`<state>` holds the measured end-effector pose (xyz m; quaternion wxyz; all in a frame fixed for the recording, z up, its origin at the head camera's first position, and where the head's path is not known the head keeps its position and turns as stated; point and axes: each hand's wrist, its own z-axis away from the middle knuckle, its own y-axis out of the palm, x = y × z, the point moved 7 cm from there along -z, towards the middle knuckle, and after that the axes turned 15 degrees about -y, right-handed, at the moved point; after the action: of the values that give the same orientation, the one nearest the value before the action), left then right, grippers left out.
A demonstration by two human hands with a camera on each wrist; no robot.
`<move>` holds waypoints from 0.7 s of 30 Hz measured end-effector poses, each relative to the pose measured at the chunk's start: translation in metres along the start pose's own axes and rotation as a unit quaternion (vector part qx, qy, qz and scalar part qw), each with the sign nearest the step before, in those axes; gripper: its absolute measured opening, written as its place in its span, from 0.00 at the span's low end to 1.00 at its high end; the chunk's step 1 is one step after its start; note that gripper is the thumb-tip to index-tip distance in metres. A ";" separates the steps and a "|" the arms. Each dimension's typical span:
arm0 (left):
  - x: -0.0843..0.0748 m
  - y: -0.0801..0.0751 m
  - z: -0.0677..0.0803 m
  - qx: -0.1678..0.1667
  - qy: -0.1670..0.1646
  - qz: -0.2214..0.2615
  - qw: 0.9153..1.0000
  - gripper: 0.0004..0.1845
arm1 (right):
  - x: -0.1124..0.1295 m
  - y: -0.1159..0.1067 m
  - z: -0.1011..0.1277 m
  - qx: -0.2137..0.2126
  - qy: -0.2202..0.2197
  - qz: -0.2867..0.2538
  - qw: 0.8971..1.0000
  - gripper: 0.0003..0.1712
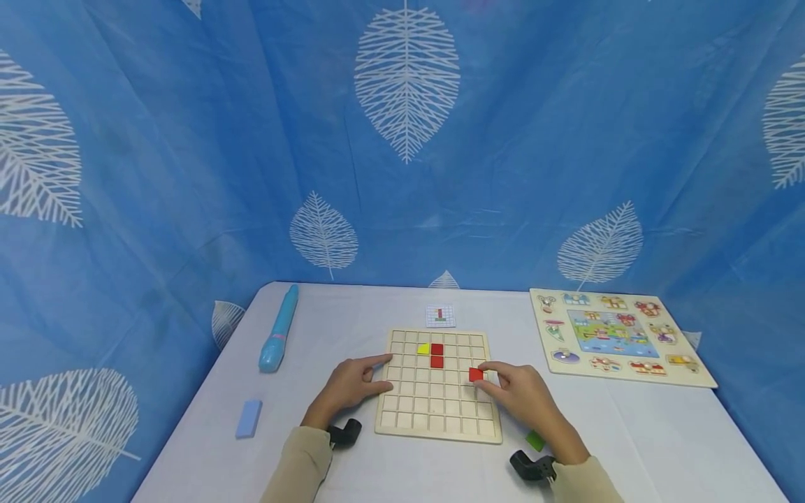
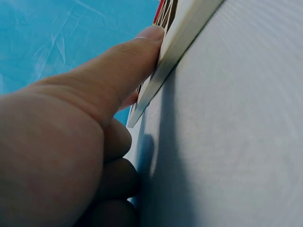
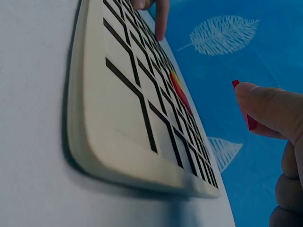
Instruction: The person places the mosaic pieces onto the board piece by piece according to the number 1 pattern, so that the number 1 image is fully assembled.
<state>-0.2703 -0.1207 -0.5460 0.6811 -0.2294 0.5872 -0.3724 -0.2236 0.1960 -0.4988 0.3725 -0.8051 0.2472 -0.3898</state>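
A wooden grid board (image 1: 411, 405) lies on the white table. Set in its upper cells are two red square tiles (image 1: 437, 362) and a yellow tile (image 1: 424, 348), whose corner looks cut off. My left hand (image 1: 352, 383) touches the board's left edge with thumb and index finger spread apart; in the left wrist view the thumb (image 2: 118, 66) rests against the rim. Over the board's right side, my right hand (image 1: 518, 391) pinches another red square tile (image 1: 476, 375) between thumb and fingertip. The right wrist view shows this red tile (image 3: 250, 122) held off the board.
Behind the board lies a small pattern card (image 1: 440, 316). A green tile (image 1: 535, 440) sits partly under my right wrist. To the right is a picture puzzle board (image 1: 556, 363); to the left, a blue microphone-shaped object (image 1: 279, 332) and a light blue block (image 1: 249, 419).
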 end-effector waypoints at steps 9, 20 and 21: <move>0.000 -0.001 0.001 0.000 -0.002 0.002 1.000 0.34 | 0.008 0.021 -0.014 0.023 -0.008 -0.014 1.000 0.18; 0.003 0.001 -0.002 0.002 -0.015 0.001 1.000 0.34 | 0.020 0.039 -0.031 0.031 -0.020 -0.017 0.999 0.17; 0.002 0.001 -0.002 0.002 -0.016 0.000 1.000 0.34 | 0.019 0.042 -0.032 0.032 -0.015 -0.018 0.999 0.18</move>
<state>-0.2716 -0.1218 -0.5484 0.6909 -0.2342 0.5751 -0.3701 -0.2429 0.1447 -0.5098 0.3942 -0.8030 0.2147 -0.3920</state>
